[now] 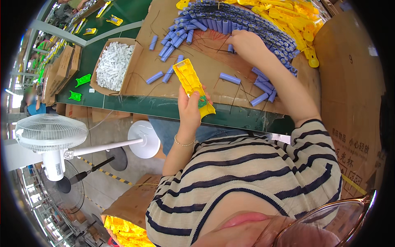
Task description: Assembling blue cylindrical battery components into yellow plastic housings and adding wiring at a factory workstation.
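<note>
My left hand (190,108) is closed around a long yellow plastic housing (187,76), its hollow side up. A small green circuit board (202,101) sits inside the housing near my thumb. My right hand (246,43) reaches over the table to the front of a large heap of blue cylindrical battery cells (224,25). Its fingers are pinched at a blue cell (231,48) with thin wires, partly covered by the hand. Loose wired cells lie around both hands, among them a single cell (230,78) to the right of the housing.
Cardboard (164,92) covers the green table. A carton of small white parts (113,66) stands left, beside green plastic pieces (83,80). Yellow housings (284,16) pile up at the back right. A tall carton (349,82) borders the right; a white fan (51,133) stands left.
</note>
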Tool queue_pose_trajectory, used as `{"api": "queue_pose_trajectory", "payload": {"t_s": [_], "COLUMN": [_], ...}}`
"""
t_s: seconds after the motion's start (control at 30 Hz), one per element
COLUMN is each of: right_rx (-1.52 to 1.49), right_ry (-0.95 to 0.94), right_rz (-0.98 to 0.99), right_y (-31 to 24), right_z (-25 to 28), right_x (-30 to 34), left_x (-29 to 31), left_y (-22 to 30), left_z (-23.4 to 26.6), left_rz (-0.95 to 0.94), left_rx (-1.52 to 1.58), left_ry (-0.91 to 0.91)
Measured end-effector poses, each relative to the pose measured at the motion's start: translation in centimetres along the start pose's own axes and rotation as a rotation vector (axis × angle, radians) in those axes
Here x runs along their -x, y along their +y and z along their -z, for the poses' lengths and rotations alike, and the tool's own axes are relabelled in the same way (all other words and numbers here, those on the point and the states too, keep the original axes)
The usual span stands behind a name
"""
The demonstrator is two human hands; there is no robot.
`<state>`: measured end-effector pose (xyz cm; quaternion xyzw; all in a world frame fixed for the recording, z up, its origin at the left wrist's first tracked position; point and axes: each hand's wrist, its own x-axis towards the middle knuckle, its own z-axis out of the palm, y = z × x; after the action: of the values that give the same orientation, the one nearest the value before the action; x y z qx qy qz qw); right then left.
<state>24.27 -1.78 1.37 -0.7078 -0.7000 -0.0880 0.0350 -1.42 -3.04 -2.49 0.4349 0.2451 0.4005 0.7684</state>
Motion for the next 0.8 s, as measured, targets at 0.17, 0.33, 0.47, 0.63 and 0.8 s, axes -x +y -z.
{"api": "queue_pose_trajectory", "payload": {"t_s": [0.17, 0.33, 0.47, 0.63, 0.8], "right_rx": [0.110, -0.007, -0.758, -1.283, -1.479], "right_ry": [-0.023, 0.056, 0.128, 0.009, -0.014], "right_rz": [0.211, 0.327, -0.053, -0.228, -0.383], "right_y": [1.6, 1.2, -2.3, -7.8, -10.4], "right_z": [-2.7, -1.3, 2.2, 4.4, 4.4], "right_x": [-1.5, -2.2, -0.2, 3.5, 4.9], "left_x": [0.0, 0.3, 0.1, -0.1, 0.1], "left_y": [-0.1, 0.0, -0.3, -0.5, -0.5], "left_z": [-0.4, -0.3, 0.0, -1.1, -1.7], "left_rz": [0.003, -0.004, -0.020, -0.064, -0.146], "left_rx": [0.001, 0.016, -0.007, -0.133, -0.402], "left_ry": [-0.073, -0.079, -0.050, -0.090, -0.141]}}
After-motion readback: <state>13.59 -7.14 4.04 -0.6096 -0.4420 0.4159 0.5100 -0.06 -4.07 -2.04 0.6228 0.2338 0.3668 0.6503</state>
